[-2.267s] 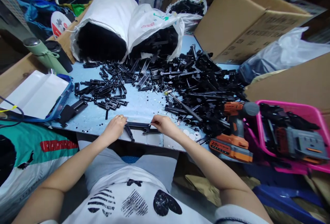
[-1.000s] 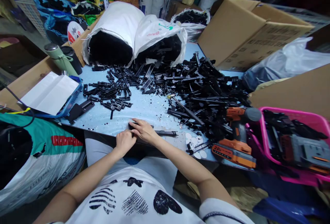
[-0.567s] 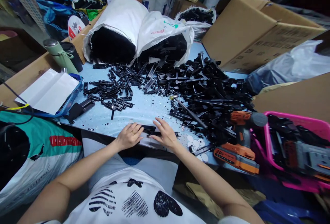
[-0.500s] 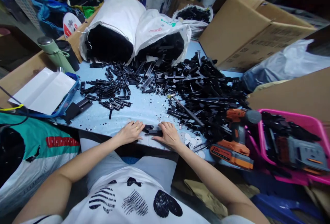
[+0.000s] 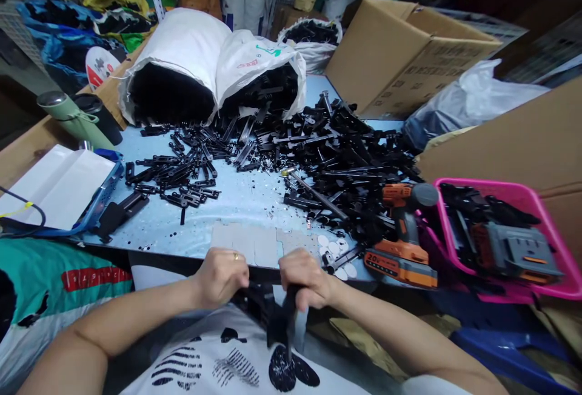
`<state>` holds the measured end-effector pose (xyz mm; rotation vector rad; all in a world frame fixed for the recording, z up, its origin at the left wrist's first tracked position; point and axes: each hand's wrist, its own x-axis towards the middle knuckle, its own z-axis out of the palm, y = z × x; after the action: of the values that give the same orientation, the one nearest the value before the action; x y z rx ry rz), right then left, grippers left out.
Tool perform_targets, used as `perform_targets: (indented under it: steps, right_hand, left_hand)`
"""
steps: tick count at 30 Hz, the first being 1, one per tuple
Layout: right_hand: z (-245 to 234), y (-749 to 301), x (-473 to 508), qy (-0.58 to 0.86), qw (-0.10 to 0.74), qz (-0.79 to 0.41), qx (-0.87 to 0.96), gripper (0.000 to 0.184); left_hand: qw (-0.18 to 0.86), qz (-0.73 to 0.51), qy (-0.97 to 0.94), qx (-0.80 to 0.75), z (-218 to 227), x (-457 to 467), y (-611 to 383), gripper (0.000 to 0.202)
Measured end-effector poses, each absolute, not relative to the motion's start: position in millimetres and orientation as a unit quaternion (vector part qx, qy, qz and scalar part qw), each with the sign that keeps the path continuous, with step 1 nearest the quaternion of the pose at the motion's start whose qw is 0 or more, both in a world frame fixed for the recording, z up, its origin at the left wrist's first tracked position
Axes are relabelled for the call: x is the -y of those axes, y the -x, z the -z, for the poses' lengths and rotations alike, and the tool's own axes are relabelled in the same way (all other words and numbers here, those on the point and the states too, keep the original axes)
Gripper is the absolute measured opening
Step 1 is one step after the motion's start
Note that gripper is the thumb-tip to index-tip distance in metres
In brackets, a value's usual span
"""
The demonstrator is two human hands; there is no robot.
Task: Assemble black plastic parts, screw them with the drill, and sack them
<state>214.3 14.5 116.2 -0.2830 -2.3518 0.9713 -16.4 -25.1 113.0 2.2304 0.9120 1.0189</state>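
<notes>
My left hand (image 5: 222,277), with a ring on one finger, is closed at the table's front edge. My right hand (image 5: 305,277) is closed level with it, a short gap away. Between and below them, in front of my shirt, hang long black parts (image 5: 278,322), blurred; both hands grip them. Whether they are one joined piece or separate ones I cannot tell. Just beyond my hands a flat pale grey pad (image 5: 245,242) lies on the blue table (image 5: 245,198).
A heap of black parts (image 5: 350,152) covers the right side, with a hammer (image 5: 316,194) on its edge. An orange cordless drill (image 5: 402,234) stands beside a pink basket (image 5: 493,186). Smaller black pieces (image 5: 182,171) lie left. White sacks (image 5: 186,34) and a cardboard box (image 5: 386,59) stand behind.
Both hands have come back from the tabletop towards my body, lifting the black parts off the table. The grey pad now shows. The view has shifted slightly.
</notes>
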Motion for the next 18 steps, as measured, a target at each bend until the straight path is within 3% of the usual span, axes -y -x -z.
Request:
perform_targets:
  steps: [4,7,9,11,13,16,18]
  right_hand:
    - [-106,-184,21,0.078,0.375,-0.467,0.797,0.052]
    - [-63,-155,25,0.264,0.518,-0.402,0.707,0.061]
    - [-34,-142,2,0.369,0.554,-0.334,0.668,0.06]
    - [-19,-141,-45,0.422,0.526,-0.268,0.688,0.046]
    - [-18,-150,-110,0.415,0.445,-0.21,0.765,0.036]
    - [-34,-163,-213,0.398,0.296,-0.09,0.864,0.028]
    - [-44,-156,-267,0.368,0.187,-0.023,0.91,0.032]
  left_hand:
    - [0.338,-0.486,-0.754,-0.285,-131,57,-8,0.065]
    - [0.278,-0.556,-0.707,-0.336,-108,58,-26,0.067]
    - [0.205,-0.555,-0.72,-0.364,-82,45,-33,0.074]
    - [0.127,-0.501,-0.76,-0.394,-56,19,-36,0.083]
    - [0.076,-0.387,-0.798,-0.456,-34,-18,-32,0.087]
    - [0.064,-0.186,-0.834,-0.516,-13,-82,-18,0.075]
    - [0.059,-0.113,-0.838,-0.53,-10,-121,-6,0.07]
